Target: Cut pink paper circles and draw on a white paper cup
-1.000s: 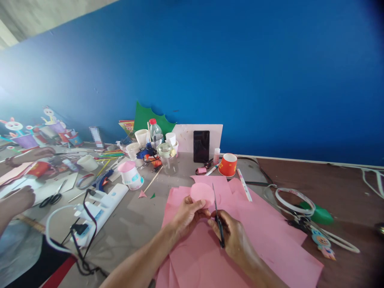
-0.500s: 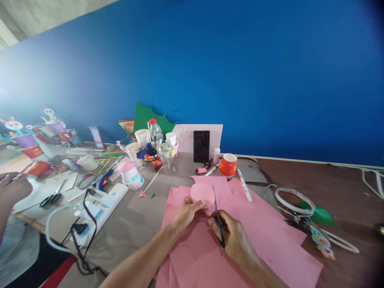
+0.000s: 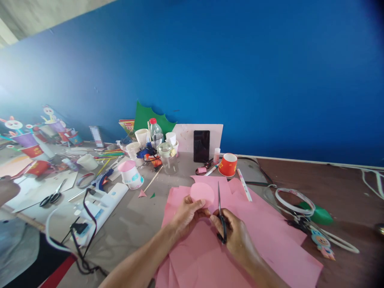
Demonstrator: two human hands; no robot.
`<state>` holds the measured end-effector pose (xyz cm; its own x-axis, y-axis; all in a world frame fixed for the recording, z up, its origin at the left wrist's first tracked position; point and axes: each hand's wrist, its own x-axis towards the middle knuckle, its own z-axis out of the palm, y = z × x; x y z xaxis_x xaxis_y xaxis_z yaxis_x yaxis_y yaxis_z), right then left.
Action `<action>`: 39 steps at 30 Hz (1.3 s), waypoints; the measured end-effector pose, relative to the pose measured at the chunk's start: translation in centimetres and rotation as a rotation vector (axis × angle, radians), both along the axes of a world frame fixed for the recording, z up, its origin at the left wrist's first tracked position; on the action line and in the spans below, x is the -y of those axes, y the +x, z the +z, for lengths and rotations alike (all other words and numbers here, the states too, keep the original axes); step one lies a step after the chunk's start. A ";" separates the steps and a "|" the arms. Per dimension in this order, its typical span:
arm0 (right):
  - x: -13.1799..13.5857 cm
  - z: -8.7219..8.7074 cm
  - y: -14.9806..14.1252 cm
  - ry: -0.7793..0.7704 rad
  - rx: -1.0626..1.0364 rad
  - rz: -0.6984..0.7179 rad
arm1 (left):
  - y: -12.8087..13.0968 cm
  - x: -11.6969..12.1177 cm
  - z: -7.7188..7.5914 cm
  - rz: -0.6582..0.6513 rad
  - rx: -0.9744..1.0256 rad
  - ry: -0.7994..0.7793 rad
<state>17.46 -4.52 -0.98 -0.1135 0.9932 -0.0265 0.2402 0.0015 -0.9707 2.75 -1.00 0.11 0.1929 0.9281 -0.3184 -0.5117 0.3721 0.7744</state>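
Note:
A round pink paper disc point(image 3: 202, 193) is pinched between the thumb and fingers of my left hand point(image 3: 192, 212). Just to its right, my right hand point(image 3: 234, 230) is wrapped round black-handled scissors point(image 3: 221, 216), whose blades point up and away from me. The blades look closed and stand a little apart from the disc's edge. Beneath both hands lie several overlapping sheets of pink paper point(image 3: 255, 228). Small pink and green paper scraps point(image 3: 142, 194) rest on the table to the left.
A red paper cup point(image 3: 228, 165), a marker point(image 3: 244, 185) and a propped tablet point(image 3: 201, 146) stand behind the paper. At left are a white cup with a pink top point(image 3: 131, 175), a power strip point(image 3: 103, 214) and another person's hand point(image 3: 8, 190). Coiled white cable point(image 3: 295, 202) lies at right.
My right hand has drawn the scissors slightly right, away from the disc. My left hand keeps the disc nearly still. The other person's hand at far left has shifted toward the frame edge.

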 end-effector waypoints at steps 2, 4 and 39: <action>-0.1 -0.3 0.2 -0.018 -0.050 -0.037 | 0.0 -0.1 0.0 0.007 -0.006 -0.002; -0.4 -0.6 0.6 -0.015 -0.099 -0.073 | 0.0 -0.2 0.0 0.011 -0.022 0.002; -2.0 -1.3 3.1 0.311 0.305 -0.179 | -2.6 -1.8 0.1 0.112 -0.397 0.211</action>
<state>20.59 -2.48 -2.26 0.0271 0.9626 0.2697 0.5371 0.2135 -0.8160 0.12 0.80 0.25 -0.0111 0.9887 -0.1495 -0.1883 0.1447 0.9714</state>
